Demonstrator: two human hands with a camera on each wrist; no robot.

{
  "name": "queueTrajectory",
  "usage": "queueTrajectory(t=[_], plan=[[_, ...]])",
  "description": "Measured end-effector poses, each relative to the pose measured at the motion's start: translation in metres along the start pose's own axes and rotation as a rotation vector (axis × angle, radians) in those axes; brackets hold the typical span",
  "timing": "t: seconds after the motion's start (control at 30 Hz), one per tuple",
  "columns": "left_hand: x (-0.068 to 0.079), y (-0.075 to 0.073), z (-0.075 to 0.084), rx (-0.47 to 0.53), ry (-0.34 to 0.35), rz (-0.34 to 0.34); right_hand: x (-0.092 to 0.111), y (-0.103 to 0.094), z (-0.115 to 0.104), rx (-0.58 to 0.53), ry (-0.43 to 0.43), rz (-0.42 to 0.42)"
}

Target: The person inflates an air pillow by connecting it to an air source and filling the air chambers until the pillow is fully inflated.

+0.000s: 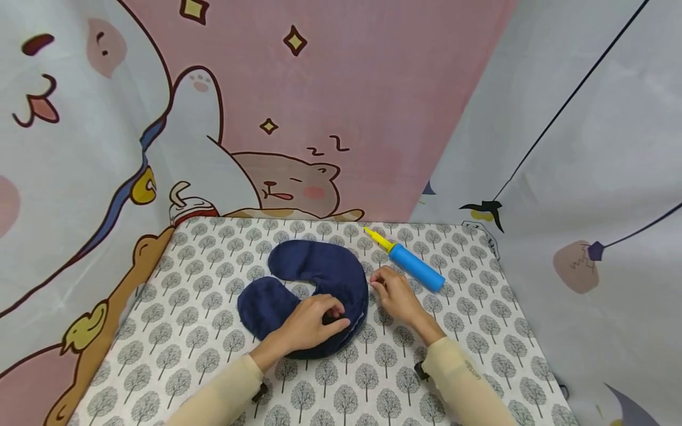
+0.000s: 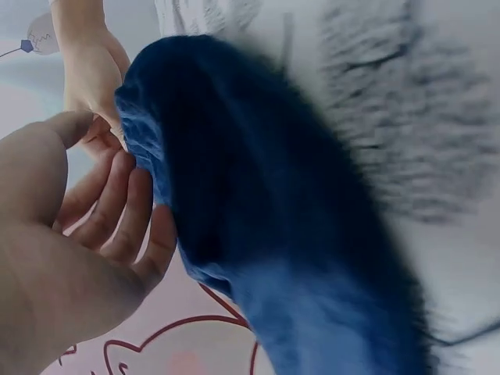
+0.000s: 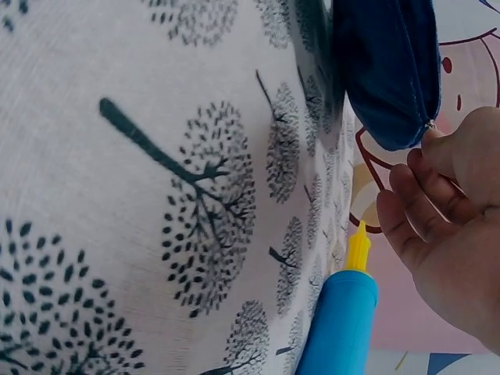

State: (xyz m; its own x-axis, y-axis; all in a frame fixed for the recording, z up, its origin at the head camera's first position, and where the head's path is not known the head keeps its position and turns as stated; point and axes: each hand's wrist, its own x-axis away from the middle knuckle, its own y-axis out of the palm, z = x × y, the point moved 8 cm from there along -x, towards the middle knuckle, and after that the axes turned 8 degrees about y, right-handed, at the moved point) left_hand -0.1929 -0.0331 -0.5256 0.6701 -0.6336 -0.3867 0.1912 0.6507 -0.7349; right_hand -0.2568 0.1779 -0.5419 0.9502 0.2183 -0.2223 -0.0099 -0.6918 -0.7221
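Note:
A navy-blue plush U-shaped neck pillow [image 1: 346, 269] lies on the tree-print cloth. My left hand [image 1: 314, 322] is over its near side with fingers loosely curved; in the left wrist view, those fingers [image 2: 117, 199] rest along the pillow's seamed edge and grip nothing. At the pillow's right edge is my right hand [image 1: 399, 296]. Seen from the right wrist, its thumb and forefinger pinch a small zipper pull [image 3: 430, 124] at the end of the pillow's seam, the other fingers bent below. Most of the pull is hidden by the thumb.
A blue hand pump [image 1: 418, 267] with a yellow nozzle [image 1: 377, 238] lies beyond my right hand. The patterned cloth [image 1: 202, 337] covers the table, whose far edge meets a pink cartoon backdrop [image 1: 373, 106]. Pale fabric walls [image 1: 602, 165] rise at both sides.

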Motion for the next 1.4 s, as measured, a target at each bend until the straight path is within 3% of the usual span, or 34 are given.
queueTrajectory(t=[0.23, 0.43, 0.63, 0.97, 1.4], plan=[[-0.029, 0.004, 0.000, -0.041, -0.059, 0.057, 0.005, -0.001, -0.009, -0.009, -0.029, 0.011], [-0.042, 0.008, 0.001, -0.083, -0.098, 0.099, 0.010, -0.001, -0.019, -0.015, -0.045, 0.017], [-0.044, 0.010, -0.001, -0.133, -0.109, 0.129, 0.012, -0.005, -0.028, -0.006, -0.096, 0.035], [-0.049, 0.013, -0.003, -0.163, -0.141, 0.119, 0.011, -0.007, -0.033, -0.018, -0.126, 0.047], [-0.046, 0.011, -0.004, -0.094, -0.114, 0.110, 0.011, -0.011, -0.029, -0.038, -0.127, 0.089]])
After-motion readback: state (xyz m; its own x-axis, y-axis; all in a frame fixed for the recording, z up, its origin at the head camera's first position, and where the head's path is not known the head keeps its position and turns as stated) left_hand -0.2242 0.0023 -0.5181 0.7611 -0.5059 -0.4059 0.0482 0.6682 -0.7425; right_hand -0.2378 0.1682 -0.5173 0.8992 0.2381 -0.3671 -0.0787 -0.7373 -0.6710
